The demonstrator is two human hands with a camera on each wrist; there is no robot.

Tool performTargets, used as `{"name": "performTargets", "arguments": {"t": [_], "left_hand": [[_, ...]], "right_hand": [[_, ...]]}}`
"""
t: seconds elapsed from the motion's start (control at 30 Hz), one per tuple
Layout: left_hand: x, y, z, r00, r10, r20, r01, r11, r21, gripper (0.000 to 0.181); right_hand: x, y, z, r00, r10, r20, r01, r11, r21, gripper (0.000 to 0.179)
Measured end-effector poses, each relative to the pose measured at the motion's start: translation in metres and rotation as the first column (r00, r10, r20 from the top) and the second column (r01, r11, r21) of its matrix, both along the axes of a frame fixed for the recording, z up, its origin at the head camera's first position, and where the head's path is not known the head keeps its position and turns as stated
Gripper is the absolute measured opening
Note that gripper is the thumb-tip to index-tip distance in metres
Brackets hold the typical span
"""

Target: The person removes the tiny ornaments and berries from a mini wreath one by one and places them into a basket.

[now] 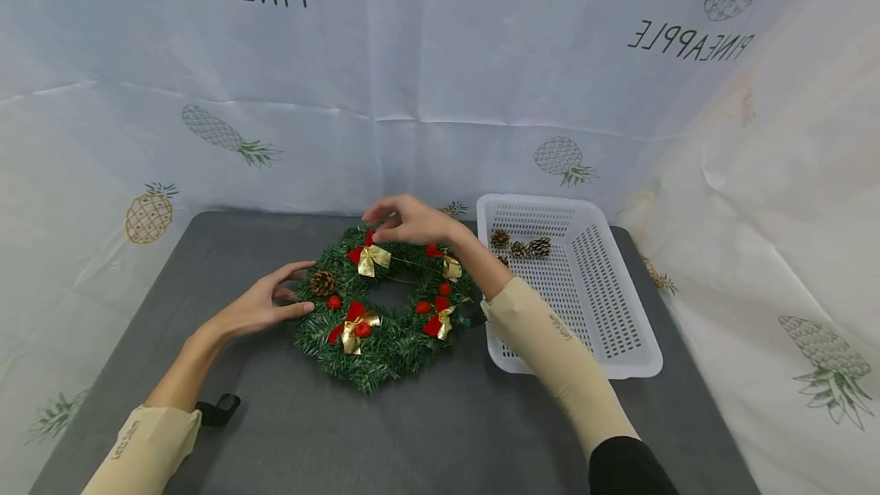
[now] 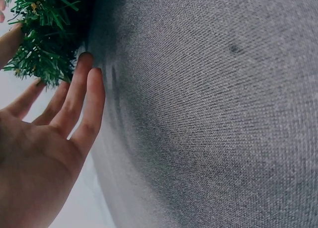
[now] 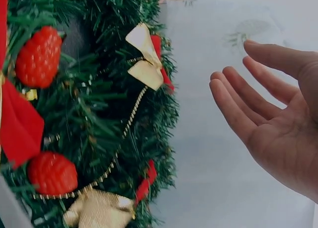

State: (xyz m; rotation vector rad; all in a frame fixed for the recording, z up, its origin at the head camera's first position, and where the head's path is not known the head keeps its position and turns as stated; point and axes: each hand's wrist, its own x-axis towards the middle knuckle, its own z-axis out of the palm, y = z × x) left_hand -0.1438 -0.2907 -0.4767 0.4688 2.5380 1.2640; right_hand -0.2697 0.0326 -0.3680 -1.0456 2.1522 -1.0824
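A green wreath lies on the grey table, decorated with several red-and-gold bows, red berry-like fruits and a pine cone. My left hand is at its left edge, thumb over the greenery below the pine cone. Its fingers stretch loosely along the outer needles in the left wrist view. Above the far rim hovers my right hand, near the upper bow. In the right wrist view this hand appears apart from the wreath, holding nothing. A gold bead string runs between two bows.
To the right stands a white perforated basket with several small pine cones toward its left side. The right forearm passes over its near left edge. A pineapple-print curtain hangs behind the grey table. A dark strap sticks out by the left wrist.
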Motion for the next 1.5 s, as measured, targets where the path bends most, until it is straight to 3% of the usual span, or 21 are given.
{"name": "performTargets", "arguments": {"t": [0.43,0.93,1.27,1.5], "left_hand": [[0.002,0.0,0.0,1.0,0.01,0.01,-0.01,1.0,-0.008,0.078],[0.003,0.0,0.002,1.0,0.01,0.008,-0.01,1.0,-0.007,0.079],[0.003,0.0,0.002,1.0,-0.004,0.002,0.004,1.0,0.01,0.077],[0.002,-0.001,0.0,1.0,0.003,0.003,-0.003,1.0,0.002,0.077]], "right_hand": [[0.009,-0.037,-0.026,0.99,0.094,0.108,-0.097,0.995,0.025,0.048],[0.02,-0.061,-0.058,0.98,0.097,0.176,-0.1,0.995,0.008,0.047],[0.023,-0.07,-0.064,0.979,0.112,0.172,-0.115,0.993,0.01,0.05],[0.024,-0.075,-0.066,0.977,0.191,0.097,-0.196,0.979,0.053,0.052]]}}
